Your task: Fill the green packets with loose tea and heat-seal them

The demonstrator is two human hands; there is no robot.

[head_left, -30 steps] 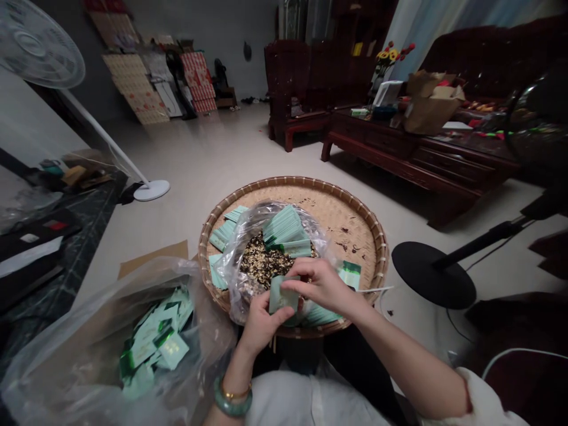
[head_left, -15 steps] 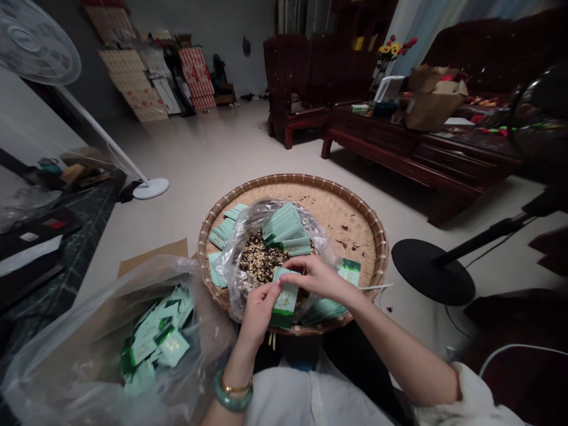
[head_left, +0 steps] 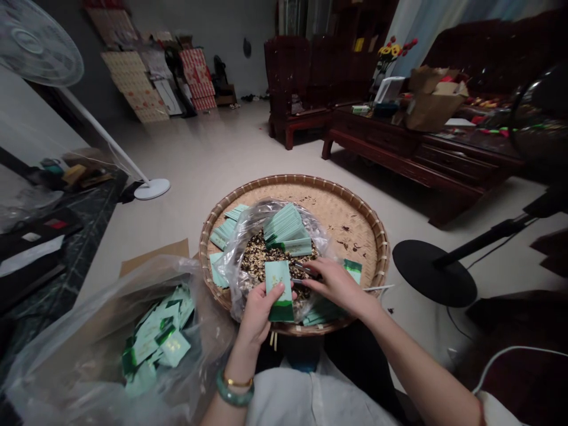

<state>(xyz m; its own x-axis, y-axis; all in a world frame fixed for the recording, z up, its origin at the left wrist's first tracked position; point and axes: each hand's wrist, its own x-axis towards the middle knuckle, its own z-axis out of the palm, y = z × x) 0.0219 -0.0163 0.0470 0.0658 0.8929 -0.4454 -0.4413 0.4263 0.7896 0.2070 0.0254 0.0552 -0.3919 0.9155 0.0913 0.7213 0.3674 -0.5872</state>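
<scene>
My left hand (head_left: 258, 310) pinches a pale green paper sachet (head_left: 278, 278) with a dark green end, held upright over the near side of the basket. My right hand (head_left: 335, 284) grips slim metal tweezers (head_left: 302, 269), their two prongs apart and pointing left beside the sachet. Under both hands lies an open clear plastic bag (head_left: 231, 260) filled with a dark and pale dried mix (head_left: 255, 254). A fanned stack of green sachets (head_left: 286, 225) rests on the mix. The bag sits in a round woven bamboo tray (head_left: 355, 219).
More sachets (head_left: 224, 234) lie along the tray's left side, others (head_left: 326, 310) at its near right. A large plastic bag (head_left: 89, 331) at lower left holds several loose sachets (head_left: 160, 331). Fan bases (head_left: 435, 272) stand on the floor. Beyond is a dark wooden table (head_left: 399, 142).
My right hand has let go of the sachet, moved right and now holds tweezers. The left hand keeps the sachet, now seen more fully.
</scene>
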